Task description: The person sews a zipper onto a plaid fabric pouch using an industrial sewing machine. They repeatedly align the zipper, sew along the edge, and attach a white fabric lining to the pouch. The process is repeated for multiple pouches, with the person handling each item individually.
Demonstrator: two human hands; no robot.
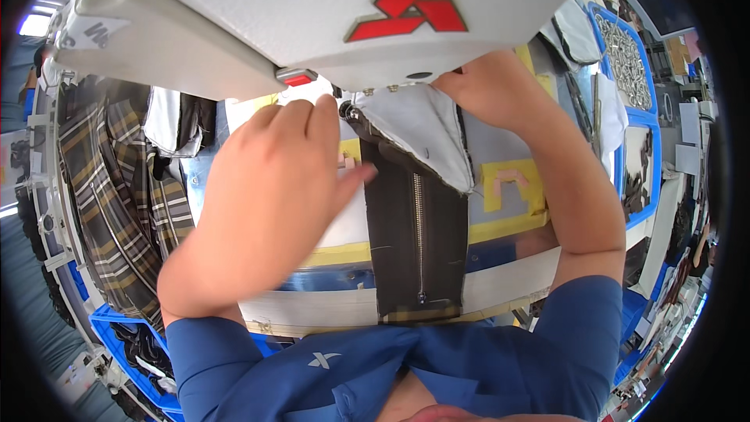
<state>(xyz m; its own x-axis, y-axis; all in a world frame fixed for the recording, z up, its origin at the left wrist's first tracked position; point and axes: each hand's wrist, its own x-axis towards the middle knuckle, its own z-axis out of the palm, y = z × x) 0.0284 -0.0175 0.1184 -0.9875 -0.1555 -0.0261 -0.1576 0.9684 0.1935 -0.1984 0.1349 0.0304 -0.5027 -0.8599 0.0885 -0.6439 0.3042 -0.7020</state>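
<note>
A dark fabric panel with a metal zipper runs from under the sewing machine head toward my body and hangs over the table's front edge. White lining fabric with a dark edge lies folded over the panel's upper part. My left hand is left of the panel, slightly blurred, its fingers bent toward the machine and its thumb held apart. I see nothing in it. My right hand reaches to the lining's right edge, where the machine head hides its fingertips.
Plaid fabric with zippers is heaped at the left. Blue bins at the right hold metal rings and dark pieces; another blue bin stands lower left. Yellow tape and a pink-edged marker are on the worktable.
</note>
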